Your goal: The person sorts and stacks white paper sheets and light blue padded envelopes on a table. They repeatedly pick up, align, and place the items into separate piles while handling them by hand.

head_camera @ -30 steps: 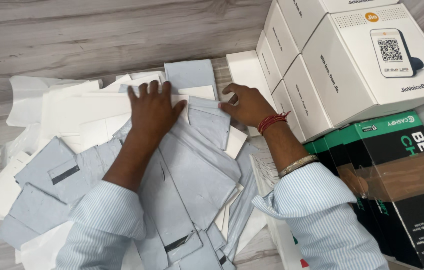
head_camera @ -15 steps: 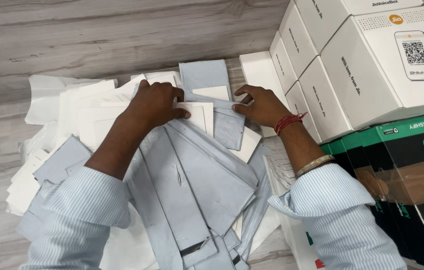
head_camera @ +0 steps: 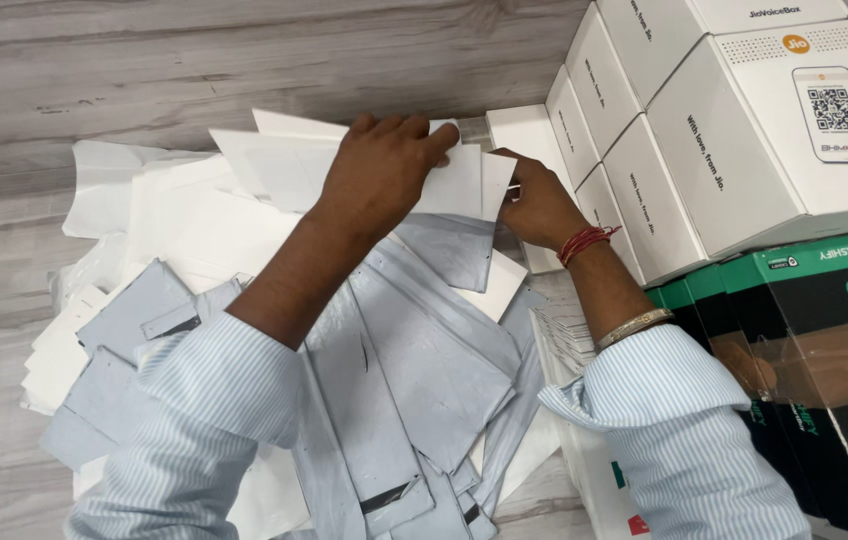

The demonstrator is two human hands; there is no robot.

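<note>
With the left hand [head_camera: 384, 165] pressed flat on the white rectangular plastic mailer [head_camera: 459, 185] beside the stacked white cardboard boxes [head_camera: 644, 200], the right hand [head_camera: 536, 205] pinching its edge should pull evenly, avoiding creases.

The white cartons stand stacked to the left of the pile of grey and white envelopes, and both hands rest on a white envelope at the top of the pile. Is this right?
Not quite. The head view shows the white cartons stacked to the right of the pile of grey and white envelopes, not the left. Both the left hand and right hand do rest on a white envelope.
</note>
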